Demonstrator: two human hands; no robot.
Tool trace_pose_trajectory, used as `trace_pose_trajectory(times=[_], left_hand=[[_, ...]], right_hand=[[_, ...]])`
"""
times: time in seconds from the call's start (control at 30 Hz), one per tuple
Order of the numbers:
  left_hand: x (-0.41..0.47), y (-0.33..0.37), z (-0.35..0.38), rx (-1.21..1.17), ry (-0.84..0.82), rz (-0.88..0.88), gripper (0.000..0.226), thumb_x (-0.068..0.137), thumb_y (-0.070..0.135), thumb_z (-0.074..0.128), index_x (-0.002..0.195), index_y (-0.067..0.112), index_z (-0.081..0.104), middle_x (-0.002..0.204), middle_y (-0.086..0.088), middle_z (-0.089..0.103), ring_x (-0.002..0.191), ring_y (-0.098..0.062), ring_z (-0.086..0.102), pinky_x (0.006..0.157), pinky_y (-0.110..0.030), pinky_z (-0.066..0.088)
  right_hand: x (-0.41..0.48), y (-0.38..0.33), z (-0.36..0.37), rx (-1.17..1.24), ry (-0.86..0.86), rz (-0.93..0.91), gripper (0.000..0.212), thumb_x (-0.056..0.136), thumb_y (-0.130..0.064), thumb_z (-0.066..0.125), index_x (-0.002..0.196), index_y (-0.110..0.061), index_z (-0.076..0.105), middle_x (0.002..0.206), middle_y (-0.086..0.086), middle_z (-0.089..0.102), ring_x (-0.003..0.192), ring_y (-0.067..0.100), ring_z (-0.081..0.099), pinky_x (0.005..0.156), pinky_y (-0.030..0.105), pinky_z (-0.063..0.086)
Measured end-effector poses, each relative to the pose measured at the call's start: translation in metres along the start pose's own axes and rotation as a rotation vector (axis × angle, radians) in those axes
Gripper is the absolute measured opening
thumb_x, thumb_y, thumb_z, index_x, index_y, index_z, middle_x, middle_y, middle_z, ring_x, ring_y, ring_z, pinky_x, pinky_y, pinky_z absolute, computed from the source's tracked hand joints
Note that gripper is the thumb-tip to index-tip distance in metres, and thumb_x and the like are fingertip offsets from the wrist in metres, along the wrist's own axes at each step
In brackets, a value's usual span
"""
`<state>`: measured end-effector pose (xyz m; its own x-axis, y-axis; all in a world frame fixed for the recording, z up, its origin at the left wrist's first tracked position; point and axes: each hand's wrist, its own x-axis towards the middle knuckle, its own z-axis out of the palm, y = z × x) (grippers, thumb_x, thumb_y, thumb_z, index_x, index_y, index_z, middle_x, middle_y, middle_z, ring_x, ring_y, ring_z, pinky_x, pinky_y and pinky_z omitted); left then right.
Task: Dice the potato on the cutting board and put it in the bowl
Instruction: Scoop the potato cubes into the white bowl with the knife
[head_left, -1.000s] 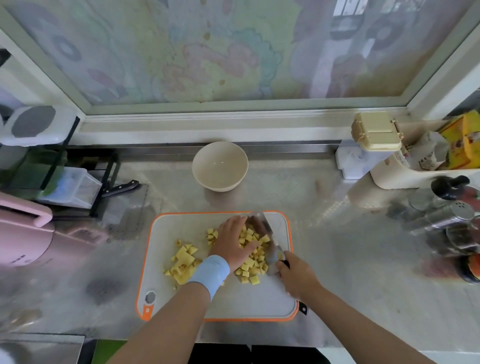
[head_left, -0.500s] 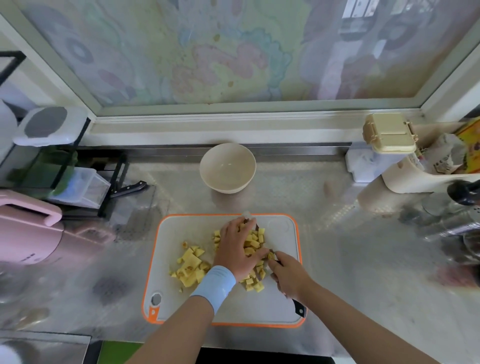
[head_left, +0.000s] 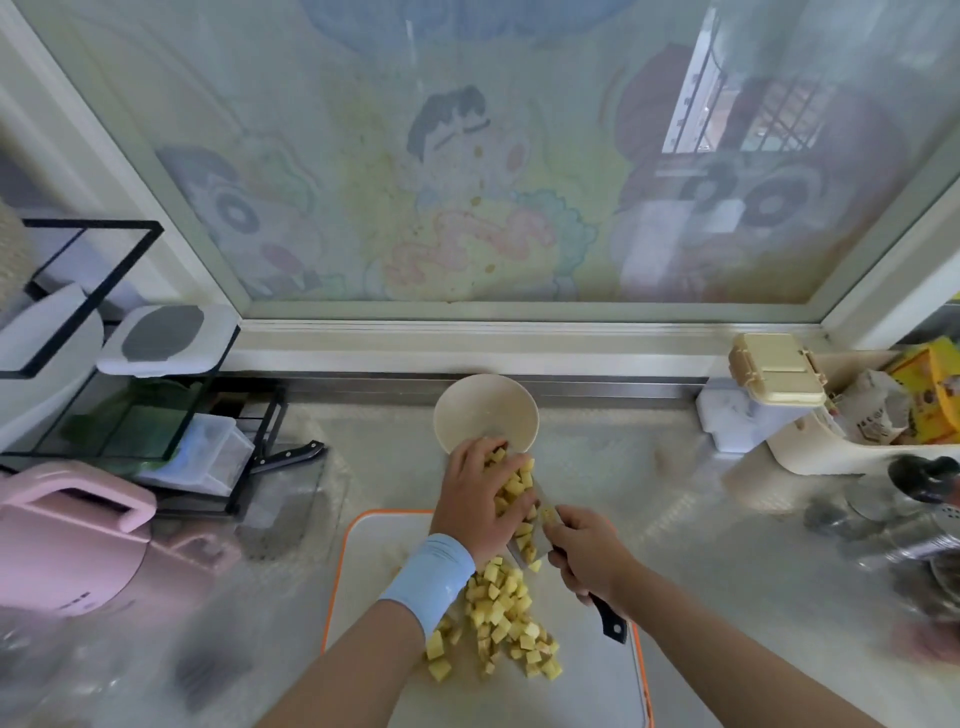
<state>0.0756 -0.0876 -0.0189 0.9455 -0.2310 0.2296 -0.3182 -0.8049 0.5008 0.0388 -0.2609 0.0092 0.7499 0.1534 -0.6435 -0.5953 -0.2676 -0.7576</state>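
A cream bowl (head_left: 485, 410) stands on the counter just beyond the white, orange-rimmed cutting board (head_left: 374, 551). My right hand (head_left: 589, 553) grips the black handle of a knife (head_left: 610, 623) whose flat blade carries a load of yellow potato cubes (head_left: 514, 488) up near the bowl's front rim. My left hand (head_left: 475, 499), with a pale blue wristband, presses those cubes against the blade. A pile of diced potato (head_left: 498, 618) lies on the board under my forearms.
At left stand a black wire rack (head_left: 156, 431) with containers, a second knife (head_left: 288, 457) and a pink appliance (head_left: 67, 540). At right are a beige lidded box (head_left: 776, 376), a cream basket of packets (head_left: 852, 441) and metal shakers (head_left: 914, 519). A window sill runs behind the bowl.
Both hands have lifted a load of cubes off the board on the knife blade and carried it away from me to the bowl's rim. The view tilted up and closer.
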Motion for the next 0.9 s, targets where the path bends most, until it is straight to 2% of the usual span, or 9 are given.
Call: trace_pose_trajectory(times=[0.17,0.4,0.5,0.57,0.63,0.7,0.8,0.9], left_hand=[[0.053,-0.015,-0.009,-0.05,-0.091,-0.02,0.042,0.088,0.052,0.047,0.126,0.037,0.054,0.137,0.008,0.037,0.132,-0.014,0.022,0.108,-0.032,0.028],[0.114,-0.044,-0.005,-0.114,-0.261,-0.108,0.041,0.088,0.05,0.052,0.127,0.041,0.053,0.137,0.01,0.039,0.131,-0.015,0.025,0.112,-0.031,0.021],[0.124,-0.058,-0.008,-0.163,-0.278,-0.185,0.038,0.087,0.043,0.054,0.125,0.039,0.056,0.134,0.011,0.042,0.127,-0.013,0.03,0.106,-0.028,0.025],[0.122,-0.069,-0.008,-0.18,-0.299,-0.216,0.036,0.088,0.039,0.054,0.124,0.037,0.056,0.128,0.012,0.044,0.122,-0.01,0.038,0.098,-0.025,0.033],[0.117,-0.08,-0.008,-0.138,-0.272,-0.226,0.031,0.09,0.035,0.053,0.12,0.033,0.057,0.122,0.013,0.048,0.116,-0.01,0.046,0.091,-0.023,0.036],[0.112,-0.086,-0.01,-0.115,-0.185,-0.234,0.027,0.092,0.03,0.053,0.119,0.03,0.056,0.12,0.011,0.05,0.114,-0.013,0.049,0.089,-0.025,0.042],[0.113,-0.08,-0.014,-0.112,-0.094,-0.09,0.038,0.091,0.029,0.055,0.129,0.031,0.05,0.136,0.009,0.041,0.127,-0.014,0.039,0.1,-0.026,0.039],[0.119,-0.068,-0.011,-0.068,-0.199,0.052,0.05,0.094,0.032,0.054,0.141,0.036,0.039,0.156,0.01,0.015,0.141,-0.013,0.016,0.11,-0.025,0.022]], right_hand=[[0.023,-0.045,-0.005,0.028,0.024,0.047,0.017,0.101,-0.016,0.04,0.087,-0.011,0.049,0.058,0.005,0.042,0.038,0.015,0.027,0.04,0.019,0.023],[0.072,-0.088,-0.018,-0.089,0.142,0.075,0.018,0.098,-0.01,0.041,0.081,-0.01,0.046,0.062,0.008,0.039,0.034,0.014,0.03,0.04,0.019,0.024],[0.09,-0.096,-0.023,-0.325,0.241,0.001,0.022,0.096,-0.018,0.042,0.074,-0.013,0.046,0.062,0.005,0.045,0.043,0.018,0.039,0.042,0.021,0.03],[0.098,-0.101,-0.024,-0.543,0.309,-0.075,0.025,0.097,-0.023,0.041,0.074,-0.017,0.046,0.069,0.001,0.051,0.061,0.022,0.049,0.052,0.024,0.036],[0.103,-0.103,-0.022,-0.697,0.362,-0.135,0.023,0.098,-0.025,0.039,0.076,-0.021,0.046,0.076,0.0,0.054,0.075,0.025,0.051,0.06,0.03,0.035],[0.105,-0.104,-0.018,-0.789,0.389,-0.168,0.025,0.099,-0.027,0.039,0.074,-0.024,0.043,0.077,0.0,0.054,0.074,0.024,0.05,0.056,0.03,0.033],[0.106,-0.102,-0.012,-0.838,0.418,-0.2,0.024,0.1,-0.03,0.04,0.076,-0.024,0.043,0.079,0.0,0.055,0.073,0.024,0.051,0.055,0.029,0.033],[0.108,-0.103,-0.008,-0.852,0.411,-0.192,0.021,0.101,-0.032,0.039,0.086,-0.021,0.048,0.081,0.0,0.057,0.073,0.023,0.054,0.052,0.028,0.034]])
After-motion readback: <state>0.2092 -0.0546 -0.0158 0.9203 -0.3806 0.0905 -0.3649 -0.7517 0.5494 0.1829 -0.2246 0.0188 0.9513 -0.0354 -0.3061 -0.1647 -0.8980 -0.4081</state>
